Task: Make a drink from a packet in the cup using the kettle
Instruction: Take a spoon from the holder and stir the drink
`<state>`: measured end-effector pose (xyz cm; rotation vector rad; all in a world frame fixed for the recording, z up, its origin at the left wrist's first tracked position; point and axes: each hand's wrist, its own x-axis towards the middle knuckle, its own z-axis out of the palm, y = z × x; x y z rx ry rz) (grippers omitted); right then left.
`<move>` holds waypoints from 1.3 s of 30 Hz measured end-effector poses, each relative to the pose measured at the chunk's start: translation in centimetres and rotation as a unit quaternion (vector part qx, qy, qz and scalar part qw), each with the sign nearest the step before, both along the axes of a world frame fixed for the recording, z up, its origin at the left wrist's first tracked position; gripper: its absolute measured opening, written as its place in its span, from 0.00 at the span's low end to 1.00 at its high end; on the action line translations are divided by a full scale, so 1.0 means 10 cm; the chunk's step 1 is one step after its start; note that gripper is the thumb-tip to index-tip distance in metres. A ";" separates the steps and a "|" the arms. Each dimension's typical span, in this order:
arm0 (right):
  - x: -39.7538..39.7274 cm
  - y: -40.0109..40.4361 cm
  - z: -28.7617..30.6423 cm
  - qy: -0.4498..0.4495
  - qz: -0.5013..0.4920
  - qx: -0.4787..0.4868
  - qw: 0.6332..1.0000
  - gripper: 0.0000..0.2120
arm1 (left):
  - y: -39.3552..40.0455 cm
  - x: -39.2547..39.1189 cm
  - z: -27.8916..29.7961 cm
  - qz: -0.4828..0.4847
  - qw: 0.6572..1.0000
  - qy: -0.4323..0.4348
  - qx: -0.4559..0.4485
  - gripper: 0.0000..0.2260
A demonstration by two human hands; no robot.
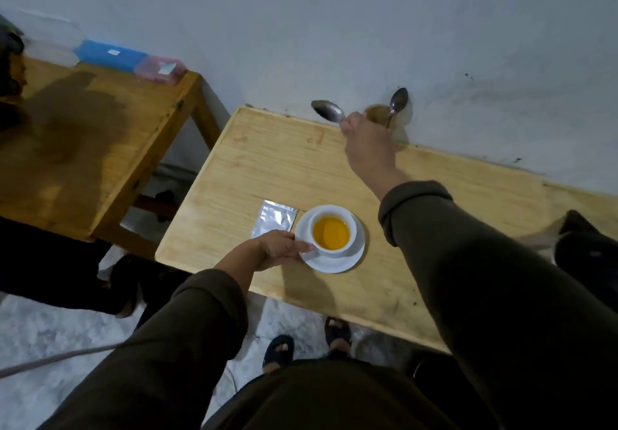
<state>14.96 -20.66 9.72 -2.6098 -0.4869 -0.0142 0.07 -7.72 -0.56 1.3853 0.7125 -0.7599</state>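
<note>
A white cup (347,240) filled with orange-yellow drink stands on a white saucer (337,262) near the front of the light wooden table (267,168). My left hand (281,249) grips the cup at its left side, by the handle. A silver packet (276,218) lies flat just left of the saucer. My right hand (368,141) is at the back of the table by the wall, closed on a metal spoon (327,111) whose bowl points left. Right behind it stands a brown holder (378,113) with a second spoon (398,101) upright in it. No kettle is in view.
A black object (588,245) sits at the table's right edge. A darker wooden table (83,135) stands to the left, with a blue box (110,54) and plastic containers (160,69) along the wall. Another person's legs are at lower left; my feet (307,342) show below.
</note>
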 end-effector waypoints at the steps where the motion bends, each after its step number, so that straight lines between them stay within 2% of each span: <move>1: -0.11 -0.03 -0.07 0.017 -0.009 -0.012 1.000 0.13 | 0.01 0.00 0.00 -0.006 1.000 -0.004 0.012 0.17; 6: -0.61 -0.21 -0.36 0.139 -0.037 -0.142 0.979 0.11 | 0.05 -0.03 -0.04 -0.046 0.997 -0.022 0.057 0.20; 9: -0.84 -0.31 -0.40 0.214 -0.072 -0.146 0.963 0.11 | 0.03 -0.04 -0.04 -0.045 0.996 -0.033 0.071 0.17; 12: -1.02 -0.32 -0.40 0.247 -0.077 -0.175 0.950 0.12 | 0.01 -0.07 0.01 -0.058 0.992 -0.049 0.104 0.23; 17: -1.13 -0.27 -0.40 0.250 -0.078 -0.226 0.938 0.07 | 0.00 -0.09 0.04 -0.091 0.979 -0.072 0.167 0.26; 19: -1.16 -0.25 -0.36 0.257 -0.084 -0.247 0.931 0.10 | 0.01 -0.09 0.03 -0.097 0.976 -0.078 0.181 0.27; 22: -1.18 -0.22 -0.27 0.283 -0.101 -0.250 0.920 0.06 | 0.01 -0.09 0.09 -0.123 0.966 -0.095 0.207 0.29; 24: -1.18 -0.21 -0.21 0.288 -0.112 -0.252 0.917 0.09 | 0.00 -0.10 0.13 -0.122 0.962 -0.111 0.218 0.33; 27: -1.16 -0.18 -0.10 0.247 -0.118 -0.256 0.927 0.10 | -0.01 -0.13 0.17 -0.104 0.964 -0.118 0.215 0.36; 29: -1.14 -0.17 -0.06 0.219 -0.144 -0.209 0.942 0.02 | -0.02 -0.15 0.18 -0.097 0.965 -0.117 0.212 0.33; 31: -1.13 -0.17 -0.11 0.191 -0.220 -0.083 0.953 0.08 | -0.04 -0.16 0.18 -0.095 0.962 -0.127 0.223 0.21; 33: -1.19 -0.13 -0.16 0.164 -0.271 0.068 0.946 0.08 | -0.05 -0.18 0.18 -0.109 0.955 -0.137 0.239 0.15; 35: -1.24 -0.09 -0.18 0.133 -0.269 0.151 0.942 0.08 | -0.07 -0.18 0.17 -0.105 0.955 -0.139 0.239 0.18; 37: -1.31 -0.07 -0.16 0.109 -0.242 0.162 0.950 0.10 | -0.08 -0.20 0.18 -0.095 0.957 -0.139 0.235 0.23; 39: -1.35 -0.05 -0.14 0.079 -0.211 0.133 0.965 0.11 | -0.09 -0.22 0.18 -0.079 0.961 -0.142 0.225 0.28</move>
